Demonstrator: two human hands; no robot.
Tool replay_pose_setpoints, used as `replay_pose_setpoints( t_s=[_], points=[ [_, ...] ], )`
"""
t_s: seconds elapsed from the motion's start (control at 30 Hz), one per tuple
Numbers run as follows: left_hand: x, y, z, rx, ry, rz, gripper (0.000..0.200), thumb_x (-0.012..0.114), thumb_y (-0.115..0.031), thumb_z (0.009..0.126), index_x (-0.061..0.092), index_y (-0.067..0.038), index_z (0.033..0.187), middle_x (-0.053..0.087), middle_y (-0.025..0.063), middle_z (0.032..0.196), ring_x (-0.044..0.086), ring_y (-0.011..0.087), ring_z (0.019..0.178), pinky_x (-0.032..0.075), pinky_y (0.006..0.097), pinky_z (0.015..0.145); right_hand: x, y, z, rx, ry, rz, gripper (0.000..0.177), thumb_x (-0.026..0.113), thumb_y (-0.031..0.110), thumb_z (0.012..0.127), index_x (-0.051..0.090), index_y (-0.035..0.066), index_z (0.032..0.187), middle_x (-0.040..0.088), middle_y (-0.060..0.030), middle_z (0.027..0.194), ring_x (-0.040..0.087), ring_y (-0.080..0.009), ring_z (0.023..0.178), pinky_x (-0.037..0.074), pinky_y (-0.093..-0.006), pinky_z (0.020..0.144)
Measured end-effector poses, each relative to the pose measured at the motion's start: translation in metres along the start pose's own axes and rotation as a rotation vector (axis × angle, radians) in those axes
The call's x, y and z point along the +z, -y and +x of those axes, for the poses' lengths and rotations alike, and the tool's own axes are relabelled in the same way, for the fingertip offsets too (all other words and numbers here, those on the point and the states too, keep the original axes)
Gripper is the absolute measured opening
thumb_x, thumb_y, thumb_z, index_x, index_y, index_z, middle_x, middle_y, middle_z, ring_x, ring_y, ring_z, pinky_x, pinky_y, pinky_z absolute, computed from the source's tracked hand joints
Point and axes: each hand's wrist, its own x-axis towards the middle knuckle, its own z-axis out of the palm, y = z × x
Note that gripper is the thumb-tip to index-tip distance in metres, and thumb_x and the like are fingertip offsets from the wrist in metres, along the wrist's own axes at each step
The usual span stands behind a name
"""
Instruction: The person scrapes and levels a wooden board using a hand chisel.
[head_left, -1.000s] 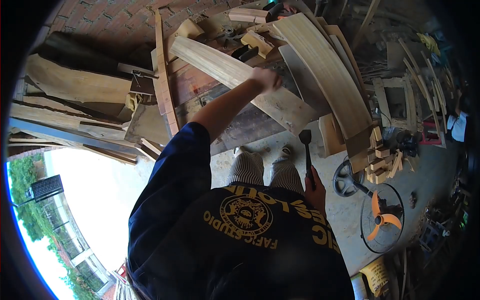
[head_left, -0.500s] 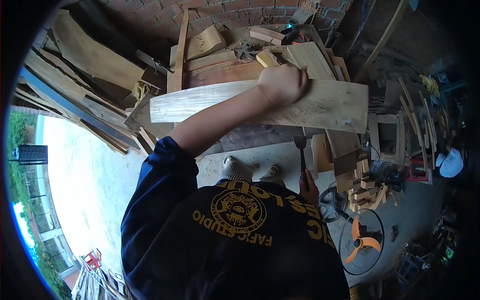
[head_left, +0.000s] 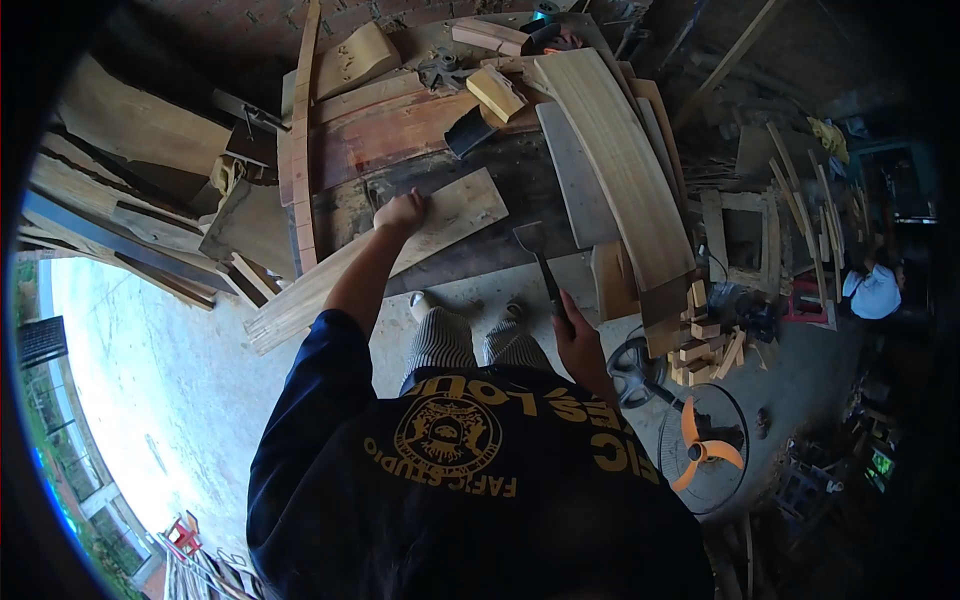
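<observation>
A long pale wooden plank [head_left: 455,215] lies slanted across the front of the dark workbench, its near left end jutting past the bench edge. My left hand [head_left: 400,213] is closed on the plank's far edge, the forearm crossing over the board. In my right hand [head_left: 577,328], low by my right side, is a scraper [head_left: 545,270] with a dark handle and a flat flared blade pointing up. The blade is apart from the plank. Beyond the plank, a yellowish wood block [head_left: 497,93] and a dark flat piece [head_left: 469,131] rest on the bench.
Curved boards [head_left: 620,150] are stacked at the bench's right side. A narrow wooden strip [head_left: 301,150] crosses its left side. Wood offcuts [head_left: 703,340] and an orange-bladed fan [head_left: 712,452] stand on the floor at right. Large slabs [head_left: 140,120] lean at left. Another person [head_left: 872,291] is far right.
The plank has swung from level in front of me to a slant, its left end lower and nearer. My left hand moved left with it. The scraper is raised further into view.
</observation>
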Motion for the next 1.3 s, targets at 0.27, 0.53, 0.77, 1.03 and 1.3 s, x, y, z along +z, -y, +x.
replay_pose_setpoints(
  t_s=[0.27,0.53,0.77,1.03,1.3],
  points=[
    [0.056,0.013,0.000,0.149,-0.599,0.111,0.030,0.042,-0.030,0.093,0.057,-0.006,0.102,0.063,0.0146,0.099,0.061,0.0322,0.098,0.046,0.0461,0.083,0.035,-0.020,0.041,0.041,0.094,-0.104,0.046,0.054,0.033,0.095,0.045,0.026,0.140,0.068,-0.0218,0.091,0.064,-0.0399,0.089,0.052,-0.0438,0.072],
    [0.064,0.020,0.006,0.270,-0.625,0.077,0.030,0.050,-0.025,0.086,0.053,-0.004,0.108,0.058,0.0123,0.105,0.056,0.0294,0.104,0.042,0.0432,0.087,0.037,-0.017,0.054,0.144,0.200,-0.217,0.042,0.054,0.034,0.095,0.049,0.030,0.136,0.068,-0.0193,0.088,0.064,-0.0395,0.084,0.052,-0.0440,0.070],
    [0.056,0.020,0.000,0.272,-0.591,0.131,0.034,0.052,-0.024,0.082,0.053,-0.005,0.111,0.058,0.0105,0.107,0.055,0.0277,0.105,0.040,0.0413,0.089,0.056,0.003,0.079,0.131,0.156,-0.153,0.041,0.056,0.033,0.093,0.052,0.029,0.134,0.069,-0.0160,0.084,0.066,-0.0375,0.077,0.053,-0.0426,0.065],
    [0.048,0.020,0.014,0.260,-0.500,0.145,0.020,0.051,-0.017,0.081,0.059,-0.010,0.099,0.062,0.0076,0.092,0.060,0.0271,0.093,0.044,0.0413,0.082,0.064,0.015,0.089,0.211,0.172,-0.200,0.042,0.056,0.034,0.094,0.050,0.031,0.136,0.069,-0.0157,0.081,0.067,-0.0365,0.074,0.053,-0.0420,0.064],
    [0.052,0.020,0.015,0.228,-0.514,0.078,0.011,0.051,-0.016,0.082,0.057,-0.012,0.089,0.062,0.0086,0.090,0.063,0.0293,0.090,0.049,0.0424,0.078,0.039,0.006,0.091,0.158,0.238,-0.204,0.042,0.053,0.032,0.095,0.050,0.027,0.137,0.070,-0.0154,0.085,0.068,-0.0337,0.073,0.053,-0.0402,0.064]
  ],
)
